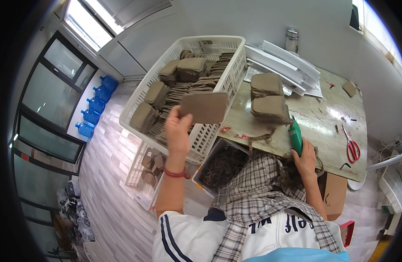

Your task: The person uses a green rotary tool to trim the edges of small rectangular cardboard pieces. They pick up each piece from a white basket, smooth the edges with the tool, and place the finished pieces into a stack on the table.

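Note:
My left hand (177, 133) is raised over the front of a white plastic crate (201, 143), pinching a flat brown pad (206, 108) with rounded corners by its left edge. Inside the crate, many similar pads (156, 94) stand in rows and stacks. On the table, my right hand (305, 159) is closed round the lower end of a green hand-held trimmer (295, 136), whose narrow tip points away from me. Just beyond that tip sit two stacks of brown pads (269, 109) with fuzzy edges, side by side.
Red-handled scissors (353, 150) lie on the table (323, 126) at right, a loose pad (349, 89) at its far corner. White trays (284, 65) and a metal flask (292, 40) stand behind. A bin of dark trimmings (223, 166) sits below the table's front edge.

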The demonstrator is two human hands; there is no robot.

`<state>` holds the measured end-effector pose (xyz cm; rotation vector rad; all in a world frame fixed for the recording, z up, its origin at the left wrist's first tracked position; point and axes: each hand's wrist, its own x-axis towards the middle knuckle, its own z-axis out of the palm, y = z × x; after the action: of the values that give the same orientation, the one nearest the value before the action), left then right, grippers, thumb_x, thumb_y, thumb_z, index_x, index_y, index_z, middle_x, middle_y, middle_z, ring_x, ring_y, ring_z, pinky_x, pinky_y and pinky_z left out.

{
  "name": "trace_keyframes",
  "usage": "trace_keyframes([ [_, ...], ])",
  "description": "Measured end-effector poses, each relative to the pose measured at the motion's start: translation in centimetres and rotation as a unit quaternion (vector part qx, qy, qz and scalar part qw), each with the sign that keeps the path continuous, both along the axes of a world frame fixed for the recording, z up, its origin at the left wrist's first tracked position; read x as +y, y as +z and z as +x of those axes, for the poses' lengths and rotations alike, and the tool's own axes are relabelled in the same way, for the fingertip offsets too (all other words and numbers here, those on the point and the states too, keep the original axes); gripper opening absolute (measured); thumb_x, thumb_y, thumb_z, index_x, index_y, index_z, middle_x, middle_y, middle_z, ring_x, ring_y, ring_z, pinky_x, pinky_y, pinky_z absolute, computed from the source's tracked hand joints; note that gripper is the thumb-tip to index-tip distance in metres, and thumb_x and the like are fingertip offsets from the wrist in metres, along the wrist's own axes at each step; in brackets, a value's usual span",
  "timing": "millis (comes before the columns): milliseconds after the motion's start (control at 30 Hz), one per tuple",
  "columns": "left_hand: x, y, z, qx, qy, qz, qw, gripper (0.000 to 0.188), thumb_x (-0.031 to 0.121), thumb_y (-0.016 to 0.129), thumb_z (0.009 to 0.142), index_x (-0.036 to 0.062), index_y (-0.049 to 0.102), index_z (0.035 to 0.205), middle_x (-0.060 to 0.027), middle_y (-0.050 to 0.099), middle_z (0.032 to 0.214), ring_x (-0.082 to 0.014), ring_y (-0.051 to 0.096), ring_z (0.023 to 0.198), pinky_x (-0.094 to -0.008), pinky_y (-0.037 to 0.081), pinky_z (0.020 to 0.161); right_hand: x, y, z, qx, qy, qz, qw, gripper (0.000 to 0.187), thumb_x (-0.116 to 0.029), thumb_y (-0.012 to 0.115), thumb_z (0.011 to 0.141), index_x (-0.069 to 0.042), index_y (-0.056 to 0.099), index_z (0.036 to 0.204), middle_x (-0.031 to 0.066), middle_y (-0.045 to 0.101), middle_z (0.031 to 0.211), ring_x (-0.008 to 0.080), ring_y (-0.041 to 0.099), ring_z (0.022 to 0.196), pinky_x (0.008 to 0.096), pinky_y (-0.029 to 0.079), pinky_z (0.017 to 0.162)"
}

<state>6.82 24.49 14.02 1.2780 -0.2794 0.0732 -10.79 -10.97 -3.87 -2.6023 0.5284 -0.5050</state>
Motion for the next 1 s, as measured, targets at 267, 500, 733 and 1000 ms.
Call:
trace_keyframes([
  [267, 12.5, 3.0, 5.7, 0.145, -0.034, -0.069, 0.987, 0.036, -0.002, 0.055, 0.082, 0.0, 0.054, 0.118, -0.0116, 0.062, 0.115, -0.0234, 0.061, 0.103, -0.0402, 0.052, 0.091, -0.2, -0.8, 0.0, 0.0, 0.007, -0.022, 1.0, 0.064, -0.021, 0.073, 0.082, -0.003, 0.043, 0.135, 0.0189, 0.052, 0.124, 0.0378, 0.051, 0.113, 0.0449, 0.043, 0.095],
  [500, 18.7, 1.8, 11.0, 0.189, 0.005, 0.026, 0.982, 0.04, -0.013, 0.049, 0.077, -0.0034, 0.054, 0.116, -0.0158, 0.059, 0.115, -0.0296, 0.06, 0.106, -0.0451, 0.052, 0.091, 0.4, 0.2, 0.1, 0.009, 0.001, -0.028, 1.0, 0.062, -0.02, 0.071, 0.083, -0.003, 0.044, 0.135, 0.0195, 0.052, 0.123, 0.0382, 0.052, 0.112, 0.0447, 0.044, 0.094],
  [733, 21.1, 1.3, 15.7, 0.2, -0.09, 0.274, 0.937, 0.031, -0.014, 0.059, 0.07, 0.0022, 0.06, 0.096, -0.0058, 0.06, 0.09, -0.0224, 0.059, 0.088, -0.0377, 0.051, 0.086, 0.3, -0.2, 0.2, -0.002, 0.007, -0.051, 0.999, 0.062, -0.018, 0.072, 0.081, -0.001, 0.044, 0.134, 0.0193, 0.054, 0.118, 0.0381, 0.053, 0.109, 0.044, 0.044, 0.093],
  [1000, 20.6, 1.1, 16.9, 0.016, -0.167, 0.695, 0.699, 0.039, -0.005, 0.072, 0.063, 0.0029, 0.062, 0.1, -0.0062, 0.066, 0.093, -0.0218, 0.059, 0.09, -0.0369, 0.046, 0.082, 0.7, 0.2, 0.2, -0.008, 0.006, -0.056, 0.998, 0.061, -0.018, 0.071, 0.081, 0.0, 0.045, 0.133, 0.0196, 0.055, 0.116, 0.0383, 0.054, 0.106, 0.0443, 0.045, 0.092],
])
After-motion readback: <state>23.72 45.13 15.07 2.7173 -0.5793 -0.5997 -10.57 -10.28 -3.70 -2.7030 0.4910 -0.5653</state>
